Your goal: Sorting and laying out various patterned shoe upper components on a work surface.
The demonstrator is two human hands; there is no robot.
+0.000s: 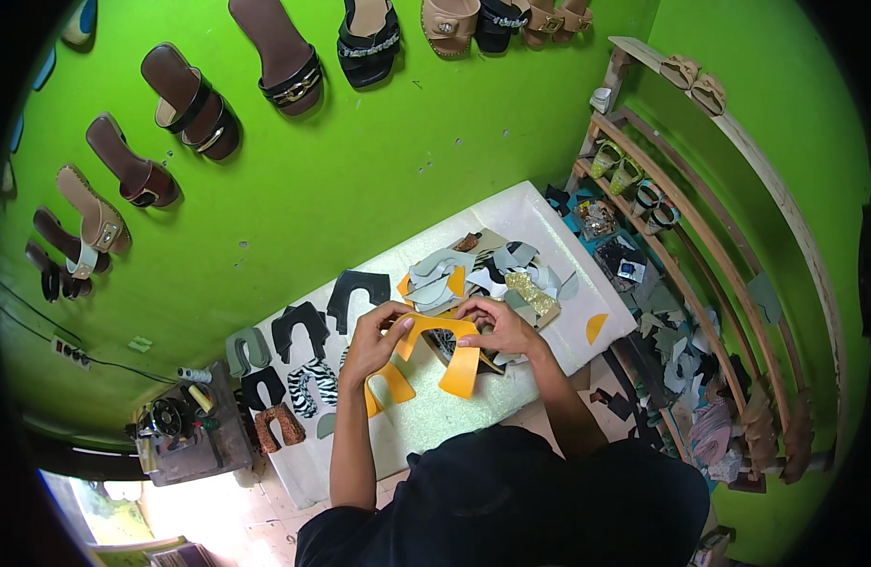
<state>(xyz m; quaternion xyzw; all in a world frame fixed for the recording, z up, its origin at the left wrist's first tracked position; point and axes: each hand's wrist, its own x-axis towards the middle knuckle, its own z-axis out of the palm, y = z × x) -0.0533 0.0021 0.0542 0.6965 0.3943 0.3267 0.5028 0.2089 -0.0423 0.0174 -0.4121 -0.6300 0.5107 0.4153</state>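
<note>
Both hands clamped on orange cutout [442,342], left hand [377,342] pinching its left end, right hand [500,326] its top, above white table [549,213], scattered cutouts [303,326] alongside.

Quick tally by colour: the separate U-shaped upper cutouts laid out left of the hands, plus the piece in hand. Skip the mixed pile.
Black: 3
Grey: 1
Zebra print: 1
Brown textured: 1
Orange: 1, held by left hand and right hand, orange piece
Total: 7
The white table holds them all; the pile was not counted.
</note>
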